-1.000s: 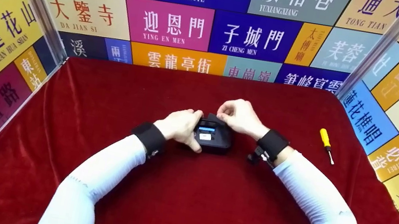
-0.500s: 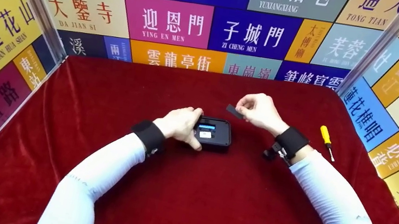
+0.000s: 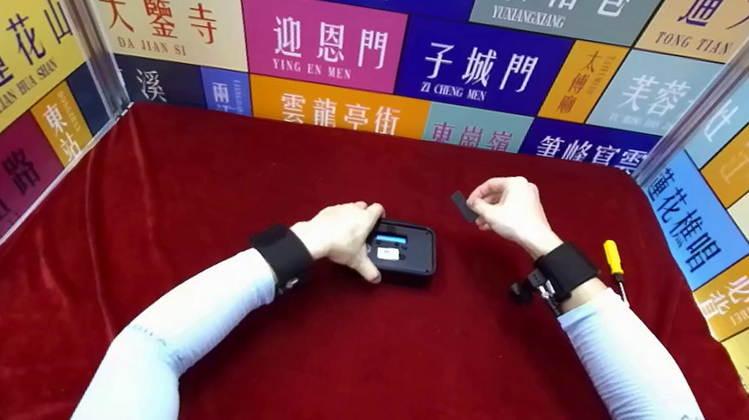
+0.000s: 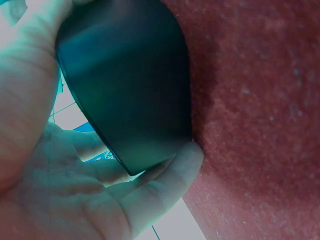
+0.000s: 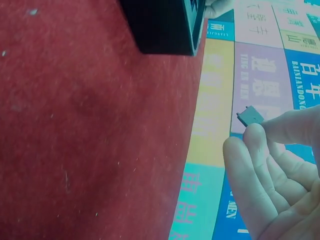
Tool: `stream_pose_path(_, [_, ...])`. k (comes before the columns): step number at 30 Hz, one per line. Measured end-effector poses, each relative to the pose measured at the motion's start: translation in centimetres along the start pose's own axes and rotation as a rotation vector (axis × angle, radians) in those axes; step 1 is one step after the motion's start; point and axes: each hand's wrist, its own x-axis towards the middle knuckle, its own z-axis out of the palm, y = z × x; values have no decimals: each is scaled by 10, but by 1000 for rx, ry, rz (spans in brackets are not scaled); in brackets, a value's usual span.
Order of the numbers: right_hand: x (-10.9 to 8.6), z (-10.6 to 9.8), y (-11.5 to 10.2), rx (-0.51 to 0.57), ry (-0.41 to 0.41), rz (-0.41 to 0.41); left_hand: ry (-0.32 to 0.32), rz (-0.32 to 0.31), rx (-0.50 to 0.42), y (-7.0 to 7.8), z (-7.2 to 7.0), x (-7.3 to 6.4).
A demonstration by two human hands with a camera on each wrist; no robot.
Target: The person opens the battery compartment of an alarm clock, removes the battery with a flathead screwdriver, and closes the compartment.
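Observation:
A black rectangular device (image 3: 417,257) with rounded corners lies on the red cloth, its recessed back facing up. Inside the recess are a blue strip (image 3: 392,239), perhaps a battery, and a white label (image 3: 388,253). My left hand (image 3: 342,233) grips the device's left end, thumb on the near side and fingers on the far side; in the left wrist view its dark smooth surface (image 4: 130,90) fills the middle. To the right and above the cloth, my right hand (image 3: 515,212) pinches a small black battery cover (image 3: 463,207) between thumb and fingertips. Small tabs show on the cover's edge (image 5: 249,116).
A screwdriver (image 3: 614,261) with a yellow handle lies on the red cloth (image 3: 348,365) at the right, its tip partly hidden by my right forearm. Panels with colourful printed signs (image 3: 326,42) stand at the back and both sides.
My right hand has lifted the battery cover off the device and moved right, uncovering the recess. My left hand has stayed on the device.

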Motion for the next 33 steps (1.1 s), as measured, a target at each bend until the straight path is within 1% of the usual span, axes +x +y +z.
stream_pose_path(6, [-1, -8, 11, -19, 28, 43, 10, -2, -6, 0, 2, 0])
stream_pose_path(12, [-5, -15, 27, -27, 56, 116, 6, -4, -9, 0, 4, 0])
stream_pose_path(19, [-3, -20, 50, 8, 75, 214, 2, -7, -11, -2, 6, -1])
stream_pose_path(22, [-4, -22, 56, 23, 68, 243, 4, -10, -16, -1, 6, 0])
stream_pose_path(30, [-6, -26, 66, 13, 71, 279, 14, -11, -8, -1, 3, -1])
stream_pose_path(33, [-6, -27, 70, 16, 57, 292, 14, -12, -6, 0, 2, -1])
